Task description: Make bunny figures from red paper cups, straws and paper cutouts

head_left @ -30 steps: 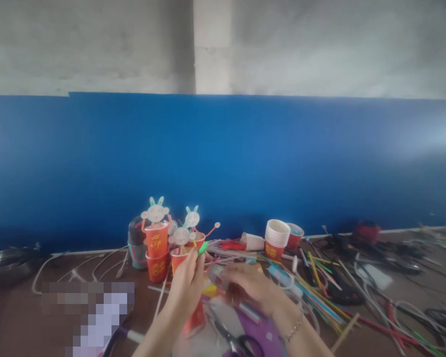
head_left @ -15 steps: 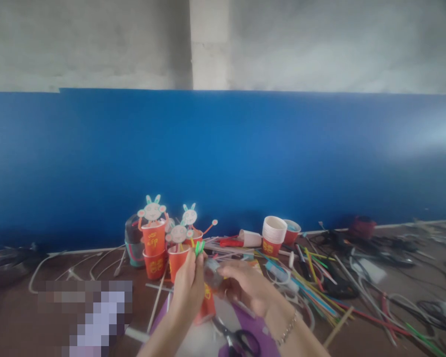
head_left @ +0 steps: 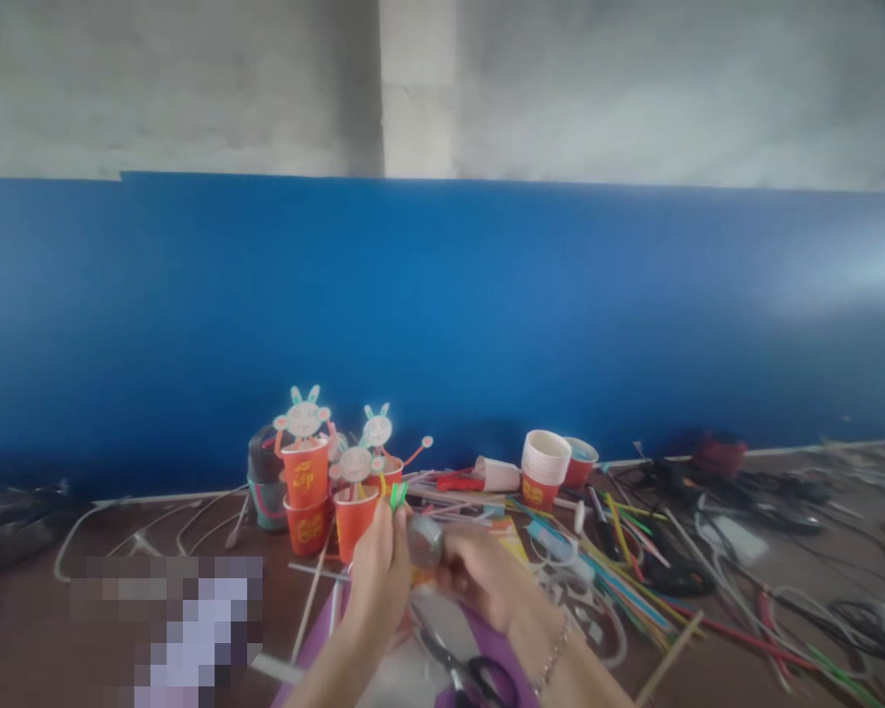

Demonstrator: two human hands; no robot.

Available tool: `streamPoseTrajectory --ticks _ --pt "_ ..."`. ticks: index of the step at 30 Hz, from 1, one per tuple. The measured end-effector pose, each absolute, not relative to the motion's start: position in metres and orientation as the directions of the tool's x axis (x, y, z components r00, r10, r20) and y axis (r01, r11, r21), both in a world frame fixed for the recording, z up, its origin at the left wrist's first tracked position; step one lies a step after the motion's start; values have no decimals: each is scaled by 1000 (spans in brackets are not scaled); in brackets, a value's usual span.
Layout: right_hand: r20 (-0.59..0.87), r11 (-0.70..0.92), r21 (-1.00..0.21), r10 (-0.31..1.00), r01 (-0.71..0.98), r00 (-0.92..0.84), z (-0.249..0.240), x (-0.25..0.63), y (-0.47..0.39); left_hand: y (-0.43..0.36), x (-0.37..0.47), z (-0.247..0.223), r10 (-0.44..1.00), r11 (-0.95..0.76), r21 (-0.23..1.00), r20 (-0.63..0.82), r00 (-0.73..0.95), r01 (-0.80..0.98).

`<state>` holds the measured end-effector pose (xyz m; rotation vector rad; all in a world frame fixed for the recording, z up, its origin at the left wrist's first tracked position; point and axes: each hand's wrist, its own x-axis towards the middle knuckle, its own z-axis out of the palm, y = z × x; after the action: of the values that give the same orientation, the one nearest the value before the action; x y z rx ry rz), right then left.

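Observation:
My left hand is closed around small bright green pieces that stick up above its fingers. Close beside it, my right hand has its fingers curled against a round, clear-looking roll, which may be tape. An orange object below the hands is mostly covered by them. Black-handled scissors lie on a purple sheet under my right wrist. Left of my left hand stands an orange paper cup with a paper rabbit face above it.
Two stacked orange cups with another rabbit figure stand at the left. A stack of white-rimmed cups is behind on the right. Colored straws, cables and a wooden stick lie at the right.
My right hand has shifted slightly left and down, its fingers more curled beside the round roll. The orange cup seen below the hands is now mostly hidden.

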<state>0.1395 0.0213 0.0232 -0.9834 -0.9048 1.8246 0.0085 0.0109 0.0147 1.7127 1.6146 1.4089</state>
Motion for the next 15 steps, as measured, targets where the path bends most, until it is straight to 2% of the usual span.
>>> streamPoseTrajectory --ticks 7,11,15 --pt "-218 -401 -844 863 -355 -455 32 150 20 12 5 19 917 -252 879 351 -191 406" --pt "-144 -290 -908 894 -302 -425 37 149 17 10 5 18 918 -268 892 351 -185 363" --pt "-133 -260 -923 907 -282 -400 36 145 16 9 6 18 919 -281 866 367 -145 413"
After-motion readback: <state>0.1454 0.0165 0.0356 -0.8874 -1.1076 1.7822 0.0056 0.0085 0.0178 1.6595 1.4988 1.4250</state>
